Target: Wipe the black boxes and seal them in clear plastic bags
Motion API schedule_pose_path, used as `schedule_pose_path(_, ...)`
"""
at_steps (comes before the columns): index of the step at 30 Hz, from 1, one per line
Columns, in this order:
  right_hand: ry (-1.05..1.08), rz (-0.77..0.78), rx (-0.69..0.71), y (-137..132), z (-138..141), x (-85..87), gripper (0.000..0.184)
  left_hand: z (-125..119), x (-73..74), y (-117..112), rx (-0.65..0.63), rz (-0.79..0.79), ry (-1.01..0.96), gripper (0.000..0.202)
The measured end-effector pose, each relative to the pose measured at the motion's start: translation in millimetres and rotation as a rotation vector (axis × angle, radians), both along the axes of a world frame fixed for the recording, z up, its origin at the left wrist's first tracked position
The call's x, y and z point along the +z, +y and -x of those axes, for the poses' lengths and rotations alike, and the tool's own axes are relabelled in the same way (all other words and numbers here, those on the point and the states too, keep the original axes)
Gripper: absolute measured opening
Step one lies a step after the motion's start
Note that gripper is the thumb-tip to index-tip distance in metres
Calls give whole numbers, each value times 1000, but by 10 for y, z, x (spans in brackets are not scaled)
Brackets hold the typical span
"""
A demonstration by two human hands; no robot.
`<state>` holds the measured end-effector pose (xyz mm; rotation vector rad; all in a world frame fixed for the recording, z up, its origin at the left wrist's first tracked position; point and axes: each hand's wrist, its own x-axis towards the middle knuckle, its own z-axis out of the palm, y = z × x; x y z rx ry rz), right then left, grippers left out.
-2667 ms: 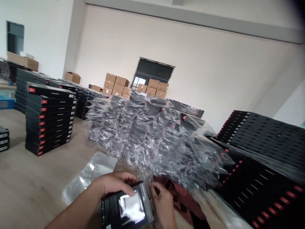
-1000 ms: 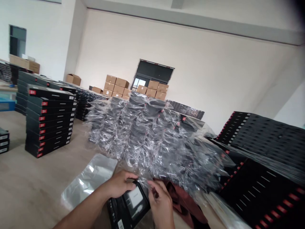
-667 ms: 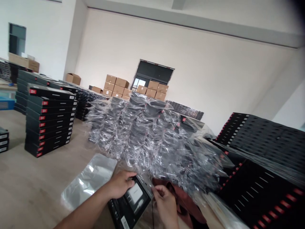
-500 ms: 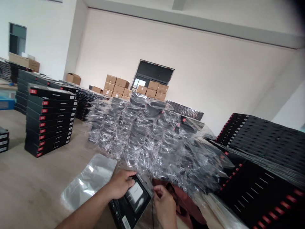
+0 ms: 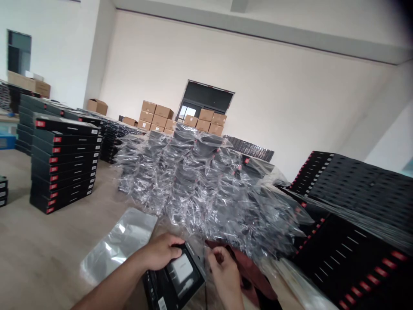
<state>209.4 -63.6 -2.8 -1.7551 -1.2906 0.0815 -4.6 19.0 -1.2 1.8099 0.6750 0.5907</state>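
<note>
My left hand (image 5: 160,251) is closed over the top edge of a flat black box (image 5: 174,280) with a white label, low in the middle of the view. A clear plastic sleeve surrounds the box. My right hand (image 5: 222,269) is just right of the box, its fingers pinched on the sleeve's edge. Both hands are over the wooden table (image 5: 38,245).
A stack of clear bags (image 5: 119,243) lies left of my hands. A large heap of bagged black boxes (image 5: 206,189) rises behind them. Stacked black boxes (image 5: 63,165) stand at the left and more (image 5: 355,215) at the right. Brown cloth (image 5: 251,275) lies beside my right hand. Cardboard cartons (image 5: 158,116) line the back.
The black box has been lowered and turned, and my left hand has shifted onto its top edge. My right hand has moved from the box front to the sleeve's edge.
</note>
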Motion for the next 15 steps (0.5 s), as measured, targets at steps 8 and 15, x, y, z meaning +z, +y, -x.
schedule_pose_path(8,-24,-25,-22,18,-12,-47,20,9,-37,0,-62,0,19,43)
schedule_pose_path(15,-46,-89,-88,-6,6,0,38,-33,-67,47,103,14,-79,48)
